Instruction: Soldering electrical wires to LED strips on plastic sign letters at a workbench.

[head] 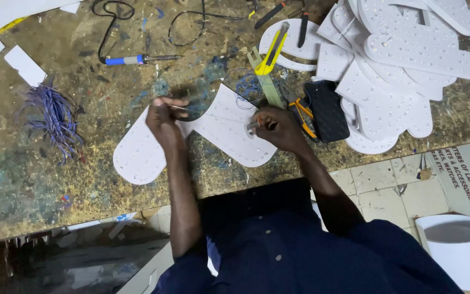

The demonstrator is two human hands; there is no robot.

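A white V-shaped foam board cutout [213, 133] dotted with small holes lies flat on the worn workbench [55, 179]. My left hand [164, 117] rests on its left arm, fingers pinched on a thin wire or pin near the notch. My right hand [276, 126] presses on the right arm of the cutout, closed around a small silvery tool or part whose kind I cannot tell.
A pile of similar white perforated cutouts [403, 60] fills the back right. A yellow utility knife [272, 51], orange-handled pliers [303, 114], a black phone [327, 111], a blue-handled soldering iron [137, 59] and a bundle of purple wires [55, 117] lie around. A white roll [458, 245] stands on the tiled floor.
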